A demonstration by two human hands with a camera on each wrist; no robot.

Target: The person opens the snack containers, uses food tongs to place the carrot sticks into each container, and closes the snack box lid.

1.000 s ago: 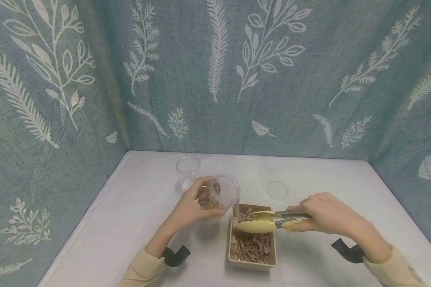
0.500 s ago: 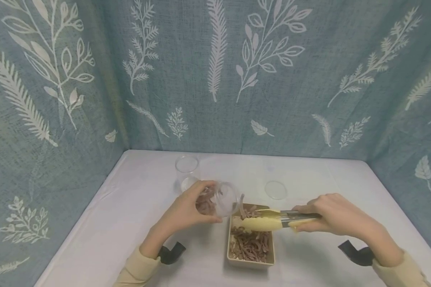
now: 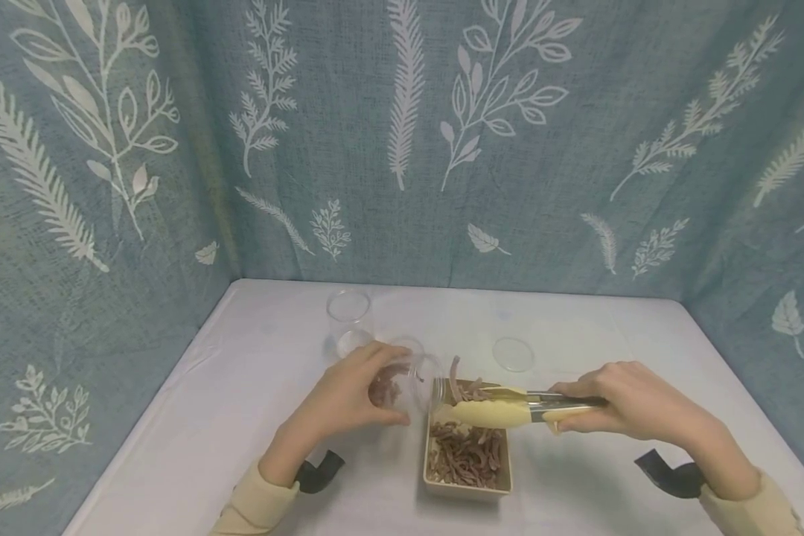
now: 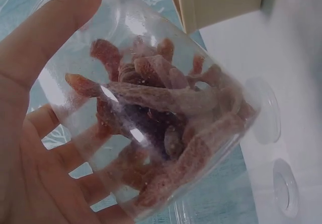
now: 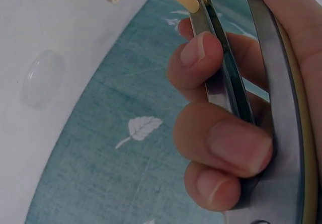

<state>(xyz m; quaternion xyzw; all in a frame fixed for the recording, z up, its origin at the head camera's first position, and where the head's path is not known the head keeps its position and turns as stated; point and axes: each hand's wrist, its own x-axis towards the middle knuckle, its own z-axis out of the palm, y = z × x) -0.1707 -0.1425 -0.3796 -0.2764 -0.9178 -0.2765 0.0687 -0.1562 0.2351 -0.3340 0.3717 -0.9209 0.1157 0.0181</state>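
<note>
My left hand (image 3: pixel 348 394) grips a clear jar (image 4: pixel 113 25) lying on its side, its mouth facing right by the beige box's far left corner. Inside the jar, reddish-brown dried meat strips (image 4: pixel 166 100) show in the left wrist view. The right hand (image 3: pixel 633 402) holds metal tongs (image 3: pixel 492 414) with yellow tips, fingers wrapped around the handles. Those tips reach left over the beige box (image 3: pixel 467 492), where more brown strips (image 3: pixel 469 458) lie. A few strips (image 3: pixel 455 376) stick up at the tong tips, just right of the jar's mouth.
Behind the left hand, another clear jar (image 3: pixel 349 320) stands on the white table (image 3: pixel 268 357). A round clear lid (image 3: pixel 513 354) lies flat beyond the box, with another clear lid (image 3: pixel 407 345) behind the held jar. A blue-green leaf-patterned curtain (image 3: pixel 348 149) surrounds the table.
The jar has tipped further over, its mouth now facing right and lower. The tongs have drawn to the right, and strips at their tips have come away from the jar's mouth.
</note>
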